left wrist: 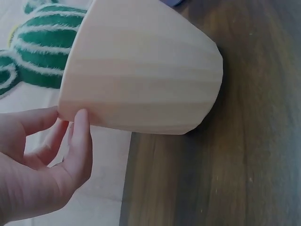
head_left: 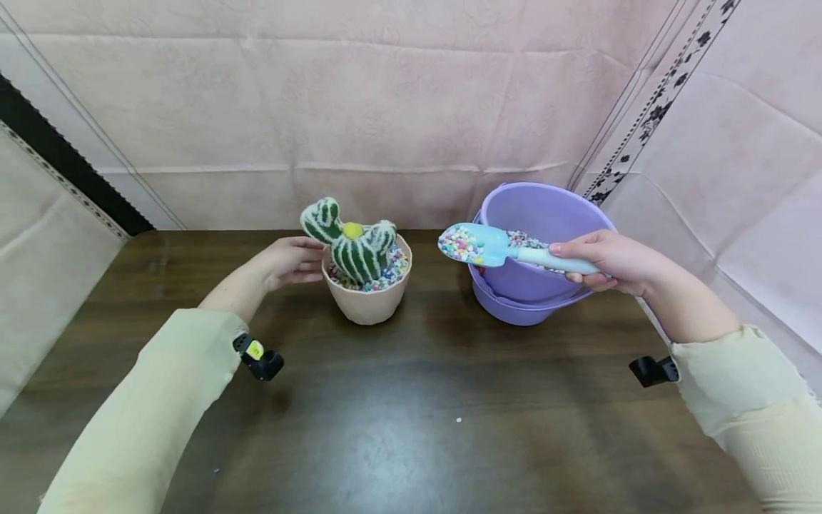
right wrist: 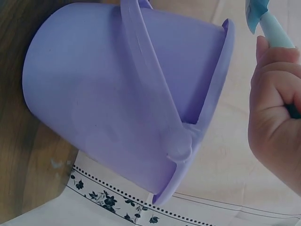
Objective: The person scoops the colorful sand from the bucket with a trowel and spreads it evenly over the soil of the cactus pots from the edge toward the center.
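On the left, a cream flower pot stands upright with a green-and-white knitted-looking cactus in it, colourful pebbles around its base. My left hand is beside the pot, its fingertips touching the rim and upper side in the left wrist view. My right hand grips the handle of a light blue trowel, whose blade is heaped with colourful pebbles. That trowel is held level over the front rim of a purple bucket. More pebbles show inside the bucket, partly hidden behind the handle.
The bucket's handle hangs down around its front. Pale cloth hangs behind the dark wooden table and at both sides. A small white bit lies on the tabletop.
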